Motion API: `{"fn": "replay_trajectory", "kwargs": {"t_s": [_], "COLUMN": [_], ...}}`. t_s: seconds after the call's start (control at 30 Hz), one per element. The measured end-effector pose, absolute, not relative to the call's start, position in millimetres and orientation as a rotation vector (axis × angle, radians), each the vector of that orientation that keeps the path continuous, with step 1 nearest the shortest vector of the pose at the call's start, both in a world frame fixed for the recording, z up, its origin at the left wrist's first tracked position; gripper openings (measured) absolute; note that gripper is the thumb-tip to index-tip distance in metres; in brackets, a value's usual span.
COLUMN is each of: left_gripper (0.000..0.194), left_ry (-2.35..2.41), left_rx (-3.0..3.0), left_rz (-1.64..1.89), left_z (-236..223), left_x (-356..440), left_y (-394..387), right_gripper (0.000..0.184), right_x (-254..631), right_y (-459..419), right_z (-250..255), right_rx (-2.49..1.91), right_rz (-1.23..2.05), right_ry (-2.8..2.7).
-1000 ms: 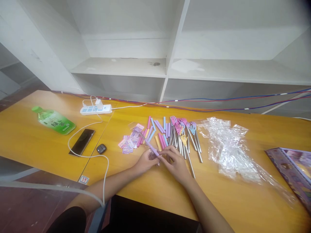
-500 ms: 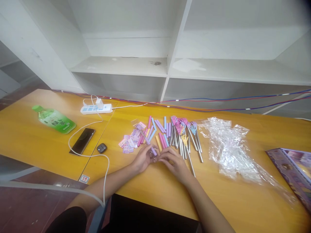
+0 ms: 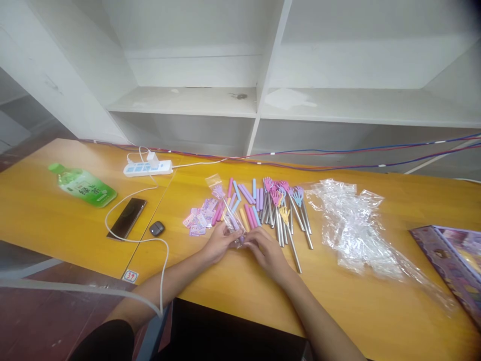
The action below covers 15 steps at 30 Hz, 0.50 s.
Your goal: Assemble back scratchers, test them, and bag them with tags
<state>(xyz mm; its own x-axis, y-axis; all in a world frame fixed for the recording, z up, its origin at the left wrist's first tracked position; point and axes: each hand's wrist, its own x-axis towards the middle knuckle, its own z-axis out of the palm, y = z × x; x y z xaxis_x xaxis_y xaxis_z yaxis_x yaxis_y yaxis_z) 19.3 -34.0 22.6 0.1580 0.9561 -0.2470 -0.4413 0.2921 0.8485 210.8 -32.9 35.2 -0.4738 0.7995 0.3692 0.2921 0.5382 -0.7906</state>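
Note:
A purple back scratcher (image 3: 233,220) with a hand-shaped head lies slanted inside a clear plastic bag (image 3: 213,180). My left hand (image 3: 221,241) is closed around its lower handle, thumb on top. At the handle's bottom end, my right hand (image 3: 266,250) has its fingers pinched together on the bagged back scratcher. Just beyond my hands are loose pink, blue, purple and yellow handle tubes (image 3: 246,193). Several back scratchers with metal rods (image 3: 280,220) are piled to the right of these. Small printed cards (image 3: 199,220) lie on the left.
A heap of clear plastic bags (image 3: 349,225) covers the table's right part, with a purple printed box (image 3: 447,260) beyond it. On the left are a green tea bottle (image 3: 86,185), a phone (image 3: 127,218), a small black case (image 3: 157,229) and a power strip (image 3: 148,169) with a trailing white cable (image 3: 163,265).
The back scratcher has turned more upright, and its bagged purple head now shows clearly above the cards. My left thumb has come over the handle. My right hand stays at the lower end.

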Motion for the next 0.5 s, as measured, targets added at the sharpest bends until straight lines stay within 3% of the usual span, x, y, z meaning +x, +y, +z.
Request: {"fn": "replay_trajectory", "kwargs": {"t_s": [0.2,0.5], "left_gripper": [0.055,0.051], "left_ry": [0.853,0.807], "left_rx": [0.699,0.777], "left_rz": [1.034,1.003], "left_z": [23.4,30.3], "left_x": [21.4,15.5], "left_y": [-38.5,-35.8], "right_gripper": [0.017,0.018], "right_x": [207.2,206.2], "right_y": [-34.1,-32.8], "right_z": [33.5,38.8], "right_rx": [-0.987,-1.034], "right_rz": [0.853,0.774], "right_ry": [-1.963,-1.856]}}
